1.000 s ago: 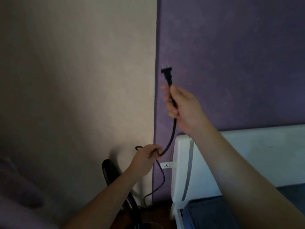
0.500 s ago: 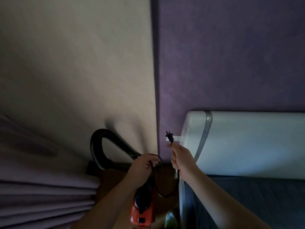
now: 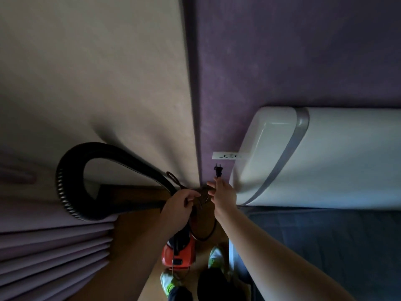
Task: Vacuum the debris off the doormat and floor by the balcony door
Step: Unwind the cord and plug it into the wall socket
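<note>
A small red and black vacuum cleaner [image 3: 180,254] sits on the wooden floor by my feet. Its thick black ribbed hose [image 3: 71,187] arcs up and left against the beige wall. My right hand [image 3: 223,195] grips the black power cord just below the two-pin plug [image 3: 218,170], which points up a short way under the white wall socket [image 3: 225,155]. The plug and socket are apart. My left hand [image 3: 181,206] holds a loop of the same black cord [image 3: 204,235] lower down, above the vacuum.
A white bed headboard [image 3: 303,157] stands against the purple wall at the right, with a dark blue mattress [image 3: 325,242] below it. Mauve pleated curtains [image 3: 52,253] hang at the left. My shoes [image 3: 214,256] stand on the narrow wooden floor strip between curtain and bed.
My view dropped from the wall toward the floor. My right hand brought the plug down from high on the purple wall to just below the socket. My left hand stayed on the cord.
</note>
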The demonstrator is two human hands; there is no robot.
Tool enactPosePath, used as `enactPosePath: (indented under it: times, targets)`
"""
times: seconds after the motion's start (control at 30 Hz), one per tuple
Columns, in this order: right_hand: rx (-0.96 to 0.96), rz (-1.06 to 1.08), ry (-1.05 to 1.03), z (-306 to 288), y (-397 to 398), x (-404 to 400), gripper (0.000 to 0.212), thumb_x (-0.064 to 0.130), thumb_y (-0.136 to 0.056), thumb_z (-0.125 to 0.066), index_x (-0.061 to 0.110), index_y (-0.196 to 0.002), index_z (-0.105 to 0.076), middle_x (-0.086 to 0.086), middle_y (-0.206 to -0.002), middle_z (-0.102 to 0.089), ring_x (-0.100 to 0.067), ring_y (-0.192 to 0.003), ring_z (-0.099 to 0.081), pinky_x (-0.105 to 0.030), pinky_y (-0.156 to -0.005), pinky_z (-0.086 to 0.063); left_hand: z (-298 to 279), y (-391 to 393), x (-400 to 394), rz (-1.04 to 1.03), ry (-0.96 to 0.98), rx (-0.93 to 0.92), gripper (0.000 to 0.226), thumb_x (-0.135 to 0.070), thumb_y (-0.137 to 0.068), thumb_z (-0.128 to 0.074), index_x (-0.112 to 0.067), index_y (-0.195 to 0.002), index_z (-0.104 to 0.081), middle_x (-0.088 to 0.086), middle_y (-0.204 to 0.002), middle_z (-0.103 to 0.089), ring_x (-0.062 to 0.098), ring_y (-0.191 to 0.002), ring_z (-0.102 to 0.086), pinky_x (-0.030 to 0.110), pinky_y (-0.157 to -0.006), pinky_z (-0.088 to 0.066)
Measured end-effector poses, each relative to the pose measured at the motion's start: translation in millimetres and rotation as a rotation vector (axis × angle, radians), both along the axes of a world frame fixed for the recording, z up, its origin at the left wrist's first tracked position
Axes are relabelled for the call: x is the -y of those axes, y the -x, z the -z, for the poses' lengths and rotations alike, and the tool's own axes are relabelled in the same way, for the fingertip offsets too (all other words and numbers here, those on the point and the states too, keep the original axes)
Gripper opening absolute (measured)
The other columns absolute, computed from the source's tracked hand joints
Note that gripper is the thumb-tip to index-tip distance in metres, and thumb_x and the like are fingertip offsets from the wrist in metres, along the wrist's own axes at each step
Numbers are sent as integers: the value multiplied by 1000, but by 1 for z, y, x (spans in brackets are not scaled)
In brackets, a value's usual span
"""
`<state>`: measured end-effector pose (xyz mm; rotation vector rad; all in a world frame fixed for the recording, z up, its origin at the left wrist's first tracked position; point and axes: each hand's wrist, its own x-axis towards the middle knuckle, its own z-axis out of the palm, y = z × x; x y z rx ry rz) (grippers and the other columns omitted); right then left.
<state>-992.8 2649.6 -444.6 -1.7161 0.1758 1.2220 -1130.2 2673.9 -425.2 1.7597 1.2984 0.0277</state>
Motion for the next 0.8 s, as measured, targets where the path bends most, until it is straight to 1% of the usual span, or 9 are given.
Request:
enactPosePath:
  times: [0.07,0.2,0.27,0.33,0.4,0.47,0.63,0.73,0.8]
  targets:
    - [-12,50,-40,12,-2,-9,21,23,-104,-44,19,-105,-64,10,-84,-72,-8,-71,-61,-22,-68,-44,10,0,-3,-7,0,14,33,-5,-98,-51,-35,-109,-59,-7,-123,-60,9,-117,-54,18,-96,-40]
    - [1,136,-66,25,-8,-24,26,16,-104,-42,2,-115,-61,2,-83,-67,-8,-69,-61,-20,-67,-47,16,2,-9,-13,-8,21,34,-5,-98,-51,-38,-105,-59,-10,-119,-60,7,-113,-55,16,-90,-39]
    - [39,104,-40,27,-11,-27,29,13,-103,-42,-3,-122,-57,-7,-91,-64,-11,-68,-57,-20,-61,-46,16,3,-9,-2,4,5,33,-7,-99,-50,-37,-105,-59,-12,-117,-57,5,-111,-53,11,-87,-37]
    - [95,55,-2,31,-12,-27,31,15,-102,-42,-1,-125,-55,-20,-110,-63,-17,-76,-56,-24,-62,-45,20,5,-10,5,-1,3,32,-7,-100,-49,-37,-105,-60,-11,-119,-58,5,-112,-53,9,-87,-35]
    - [192,17,46,35,-9,-27,31,17,-103,-39,5,-125,-58,-18,-121,-63,-23,-92,-60,-27,-66,-45,21,5,-10,13,-8,5,32,-7,-100,-49,-36,-105,-60,-11,-118,-58,5,-110,-53,4,-82,-36]
    - [289,-2,107,35,-7,-29,33,21,-105,-35,13,-121,-63,-10,-117,-66,-25,-102,-63,-26,-74,-42,21,4,-10,15,-15,4,32,-6,-100,-48,-35,-104,-60,-11,-115,-57,3,-106,-52,-2,-79,-35]
    - [343,-27,151,30,-7,-33,34,20,-105,-34,16,-116,-65,-6,-119,-66,-26,-105,-61,-31,-85,-47,23,5,-11,11,-21,2,29,-9,-102,-46,-35,-104,-60,-10,-119,-58,-1,-102,-49,-5,-76,-33]
    - [409,-80,175,32,-8,-34,34,10,-104,-32,10,-122,-61,-6,-126,-62,-25,-111,-59,-25,-80,-41,24,6,-12,-4,7,7,29,-10,-103,-45,-35,-105,-61,-10,-121,-57,-2,-102,-48,-4,-73,-34]
    - [428,-36,150,27,-8,-36,34,12,-105,-32,9,-120,-62,-7,-123,-63,-22,-107,-60,-23,-77,-38,23,6,-13,-12,26,18,30,-11,-103,-45,-36,-104,-61,-10,-124,-57,0,-106,-49,0,-76,-33]
